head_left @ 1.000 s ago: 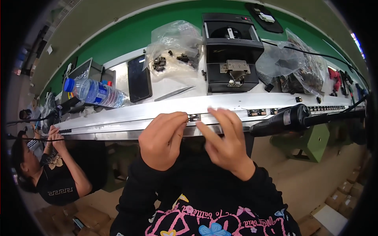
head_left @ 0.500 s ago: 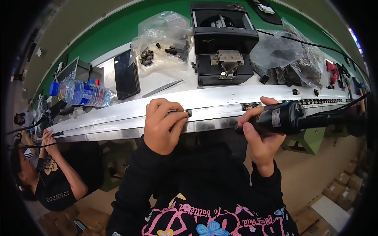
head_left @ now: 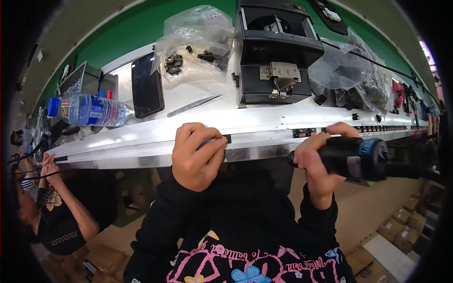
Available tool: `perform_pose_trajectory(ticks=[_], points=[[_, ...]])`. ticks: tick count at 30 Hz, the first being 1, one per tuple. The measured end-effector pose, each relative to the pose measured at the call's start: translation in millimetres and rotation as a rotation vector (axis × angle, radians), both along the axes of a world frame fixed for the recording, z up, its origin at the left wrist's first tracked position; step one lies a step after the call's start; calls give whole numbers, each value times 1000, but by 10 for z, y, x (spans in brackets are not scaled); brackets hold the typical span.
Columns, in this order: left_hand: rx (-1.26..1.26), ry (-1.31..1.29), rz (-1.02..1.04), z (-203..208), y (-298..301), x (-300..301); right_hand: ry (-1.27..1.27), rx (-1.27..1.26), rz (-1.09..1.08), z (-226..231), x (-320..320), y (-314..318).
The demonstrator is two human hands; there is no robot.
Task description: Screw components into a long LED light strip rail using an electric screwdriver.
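My left hand (head_left: 196, 158) is closed in a pinch at the front of the long metal rail (head_left: 165, 129), its fingertips on a small black part (head_left: 228, 138). What else lies between those fingers is hidden. My right hand (head_left: 318, 172) wraps round a black cylindrical power tool, seemingly an electric screwdriver (head_left: 349, 158), held nearly level with its tip end pointing left. The tool is in front of the rail's near edge, and its cable end runs off to the right. Just behind the right hand, small black connector-like pieces (head_left: 304, 133) sit in a row along the rail.
Behind the rail stands a black machine (head_left: 276, 52) with a metal bracket. Tweezers (head_left: 194, 105), a phone (head_left: 147, 87), a water bottle (head_left: 89, 111) and a plastic bag (head_left: 188, 42) of black parts lie to its left. Another person's hand (head_left: 49, 167) touches the rail's far left.
My right hand and the screwdriver have turned, the tool's back end swinging down and toward me. My left hand keeps its pinch at the rail. The whole view has shifted slightly.
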State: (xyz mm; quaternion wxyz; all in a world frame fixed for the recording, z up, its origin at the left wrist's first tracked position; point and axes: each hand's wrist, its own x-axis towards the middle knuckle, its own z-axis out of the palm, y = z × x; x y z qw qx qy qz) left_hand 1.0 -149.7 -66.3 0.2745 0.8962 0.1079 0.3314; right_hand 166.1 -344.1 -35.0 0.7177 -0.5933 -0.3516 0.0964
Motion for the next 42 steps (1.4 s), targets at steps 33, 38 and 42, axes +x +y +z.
perform_pose_trajectory(ticks=[33,38,42], points=[[-52,-72,-2,-66,-244,249,-152,90,5,606,366,972],[-68,-76,-14,-60,-238,236,-214,111,62,387,138,765],[-54,-68,-26,-57,-224,225,-93,111,93,263,-2,781]])
